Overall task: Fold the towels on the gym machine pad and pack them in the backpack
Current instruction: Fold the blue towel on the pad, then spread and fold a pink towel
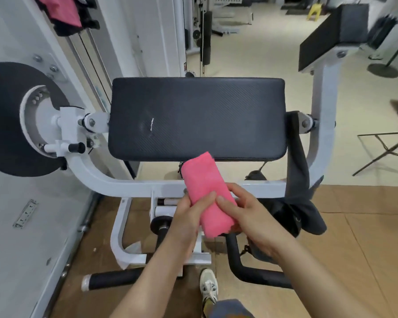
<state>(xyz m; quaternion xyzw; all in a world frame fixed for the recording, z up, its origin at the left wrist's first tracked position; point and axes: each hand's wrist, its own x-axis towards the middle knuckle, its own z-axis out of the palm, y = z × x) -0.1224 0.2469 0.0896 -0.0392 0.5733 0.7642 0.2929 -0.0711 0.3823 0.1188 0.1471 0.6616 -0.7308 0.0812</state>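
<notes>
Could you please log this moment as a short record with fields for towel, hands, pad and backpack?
towel: pink towel, folded into a compact bundle, held in the air in front of the pad
left hand: left hand gripping the towel's left side
right hand: right hand holding its right side, thumb on top
pad: black machine pad, nothing lying on it
backpack: dark bag hanging at the frame's right; whether it is open cannot be told

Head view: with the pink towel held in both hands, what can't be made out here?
- Backpack: dark mass right of the towel, mostly hidden by the right hand; opening not visible.
- Pink towel: underside and fold count hidden by the left hand.
- Pink cloth top left: cut off by the edge.
</notes>
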